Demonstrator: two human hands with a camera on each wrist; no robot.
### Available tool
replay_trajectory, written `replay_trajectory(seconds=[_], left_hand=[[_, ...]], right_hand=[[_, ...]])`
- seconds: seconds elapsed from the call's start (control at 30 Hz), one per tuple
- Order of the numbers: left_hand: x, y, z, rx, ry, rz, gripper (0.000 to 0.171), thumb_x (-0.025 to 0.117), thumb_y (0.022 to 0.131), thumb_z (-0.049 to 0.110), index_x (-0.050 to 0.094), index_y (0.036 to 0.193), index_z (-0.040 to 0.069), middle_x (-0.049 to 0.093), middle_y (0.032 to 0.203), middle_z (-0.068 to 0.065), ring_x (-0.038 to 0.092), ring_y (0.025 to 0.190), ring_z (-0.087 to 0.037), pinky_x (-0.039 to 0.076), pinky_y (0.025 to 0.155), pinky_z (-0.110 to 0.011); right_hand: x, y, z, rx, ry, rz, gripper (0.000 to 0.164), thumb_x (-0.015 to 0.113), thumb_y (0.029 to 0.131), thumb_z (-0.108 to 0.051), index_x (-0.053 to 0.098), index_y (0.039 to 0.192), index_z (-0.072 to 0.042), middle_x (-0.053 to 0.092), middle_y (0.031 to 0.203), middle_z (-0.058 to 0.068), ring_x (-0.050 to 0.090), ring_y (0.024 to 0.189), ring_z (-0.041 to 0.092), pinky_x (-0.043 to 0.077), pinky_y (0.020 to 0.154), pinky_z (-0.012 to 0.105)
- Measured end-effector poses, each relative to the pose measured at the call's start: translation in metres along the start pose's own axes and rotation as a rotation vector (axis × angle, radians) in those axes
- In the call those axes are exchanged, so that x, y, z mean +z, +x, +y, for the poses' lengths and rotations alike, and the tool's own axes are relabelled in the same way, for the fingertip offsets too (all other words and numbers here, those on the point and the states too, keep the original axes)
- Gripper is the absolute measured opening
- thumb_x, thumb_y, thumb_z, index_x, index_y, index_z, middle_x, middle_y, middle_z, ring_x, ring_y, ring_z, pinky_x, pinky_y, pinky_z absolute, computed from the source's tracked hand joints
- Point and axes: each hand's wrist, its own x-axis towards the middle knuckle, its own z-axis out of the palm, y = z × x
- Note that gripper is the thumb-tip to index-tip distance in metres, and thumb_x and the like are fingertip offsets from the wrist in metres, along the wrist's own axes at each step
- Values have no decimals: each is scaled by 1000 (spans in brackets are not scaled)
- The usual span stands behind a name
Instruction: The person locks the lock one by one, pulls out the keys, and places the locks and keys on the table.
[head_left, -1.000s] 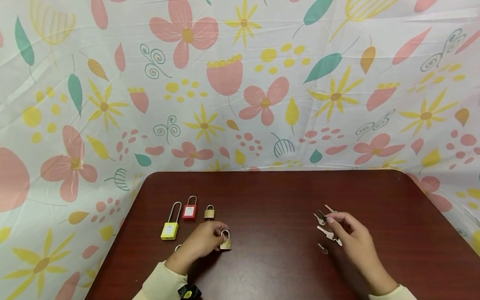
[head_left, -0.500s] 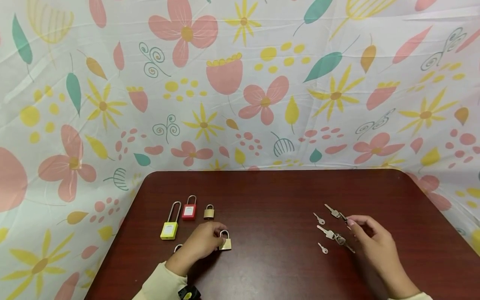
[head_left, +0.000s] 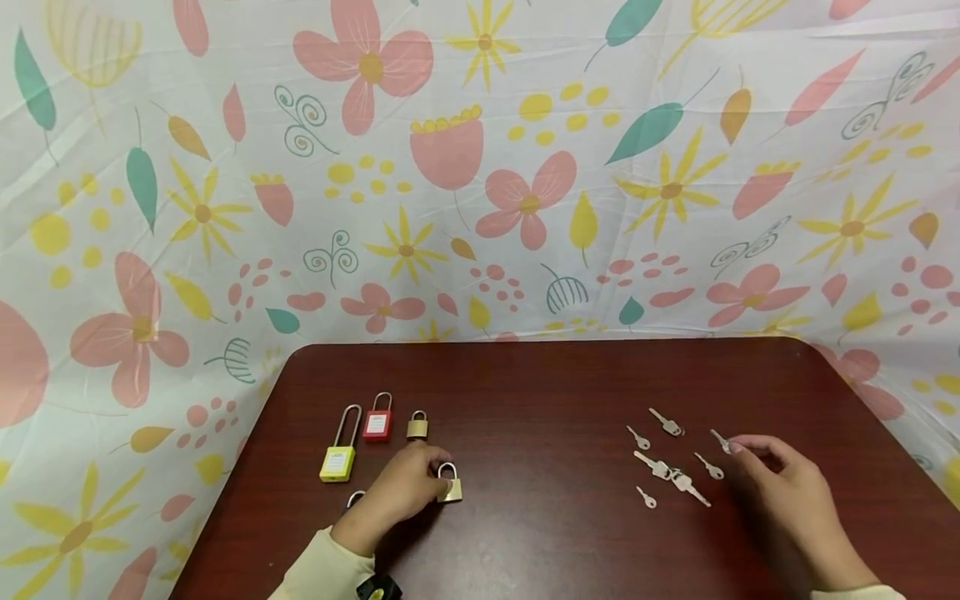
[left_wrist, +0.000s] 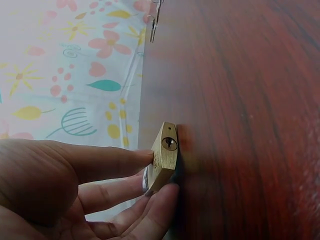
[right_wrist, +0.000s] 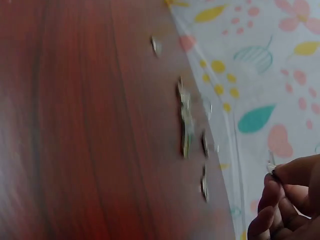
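My left hand [head_left: 405, 490] holds a brass padlock [head_left: 452, 490] between thumb and fingers, its steel shackle pointing away from me. In the left wrist view the keyhole end of that padlock [left_wrist: 169, 145] faces the camera, thumb on one side and fingers beneath. On the right side of the table, my right hand [head_left: 787, 492] pinches a small silver key [head_left: 722, 442] by its head, the blade pointing away. The right wrist view shows this key [right_wrist: 271, 162] between thumb and index finger. Several silver keys [head_left: 651, 465] lie just left of that hand.
A yellow long-shackle padlock [head_left: 337, 463], a red padlock [head_left: 377, 425] and a small brass padlock [head_left: 417, 429] lie at the left. Another padlock's shackle [head_left: 356, 498] shows beside my left wrist, its body mostly hidden. A floral cloth [head_left: 480, 250] hangs behind the dark red table [head_left: 540, 400].
My right hand has moved right, away from the pile, with one key pinched in it. The other keys now lie more spread out and uncovered. The left hand stays on its padlock.
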Motion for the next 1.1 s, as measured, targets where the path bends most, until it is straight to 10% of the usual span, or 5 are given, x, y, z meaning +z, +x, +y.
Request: replay_trajectory(seconds=[0.37,1.1], left_hand=[[3,0,-3,6,-26,12,26,71,73,6,69,98,4,53,83,-3,48,75,-14,43,65,-30],[4,1,-7,8,-83,13,28,72,71,4,68,99,3,52,84,-3,51,76,-16,44,66,-28]], right_hand=[[-7,12,33,25,-194,-160,27,60,94,-35,68,101,-10,64,79,4,50,71,19,37,62,38],[-1,11,42,1,-207,-160,16,62,92,-25,68,95,-11,65,93,16,55,81,31,39,67,43]])
